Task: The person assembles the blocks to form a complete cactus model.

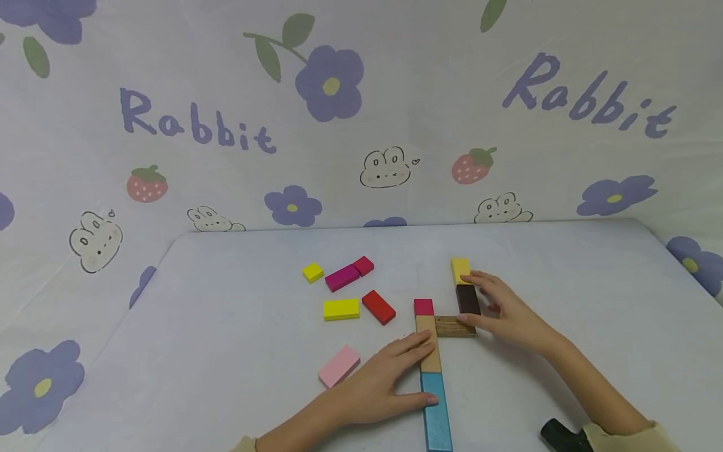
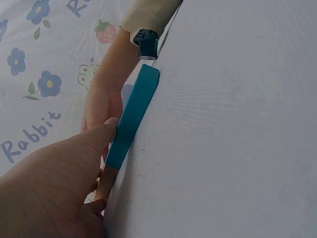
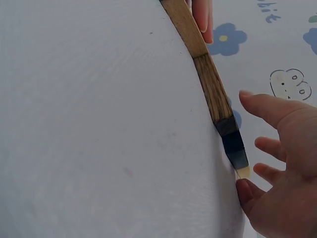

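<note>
In the head view, my left hand (image 1: 384, 383) lies across a column of blocks, fingertips on a tan block (image 1: 432, 361) and thumb on a blue block (image 1: 437, 427). A crimson cube (image 1: 423, 307) caps that column. From the tan block a brown wood-grain block (image 1: 452, 326) reaches right; a black block (image 1: 467, 299) and a yellow block (image 1: 460, 270) stretch away beyond it. My right hand (image 1: 511, 314) is spread beside these, a fingertip at the yellow block and the thumb near the brown block's right end. The right wrist view shows that thumb apart from the blocks.
Left of the column lie a pink block (image 1: 339, 366), a bright yellow block (image 1: 341, 309), a red block (image 1: 379, 307), a magenta block (image 1: 342, 277) touching a small red cube (image 1: 364, 266), and a yellow cube (image 1: 312, 272). A patterned cloth (image 1: 429, 94) hangs behind the white table (image 1: 226, 326).
</note>
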{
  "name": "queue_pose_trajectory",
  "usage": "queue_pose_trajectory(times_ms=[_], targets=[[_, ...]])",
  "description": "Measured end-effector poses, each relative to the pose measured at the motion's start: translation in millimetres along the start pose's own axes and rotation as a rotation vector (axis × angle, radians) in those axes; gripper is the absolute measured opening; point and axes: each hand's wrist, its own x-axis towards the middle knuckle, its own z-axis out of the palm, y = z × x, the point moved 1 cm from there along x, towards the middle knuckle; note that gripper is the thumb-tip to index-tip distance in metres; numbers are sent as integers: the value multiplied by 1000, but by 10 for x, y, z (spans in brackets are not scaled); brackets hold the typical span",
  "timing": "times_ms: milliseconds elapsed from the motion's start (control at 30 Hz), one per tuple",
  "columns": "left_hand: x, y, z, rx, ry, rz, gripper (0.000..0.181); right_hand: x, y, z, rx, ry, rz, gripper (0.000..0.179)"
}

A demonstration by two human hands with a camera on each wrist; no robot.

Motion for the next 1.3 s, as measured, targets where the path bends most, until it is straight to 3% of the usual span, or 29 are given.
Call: queue_pose_trajectory(times_ms=[533, 833, 1067, 1300], targets=[[-13, 4, 12, -5, 27, 20, 76, -18, 86, 21, -11, -29, 17, 69], [9, 7, -9, -41, 1, 8, 76, -40, 112, 23, -2, -30, 22, 67], [-8, 41, -180, -33, -5, -32, 68, -45, 102, 31, -11, -28, 35, 68], [-56, -37, -424, -119, 48, -76, 67, -47, 101, 37, -8, -31, 27, 69]])
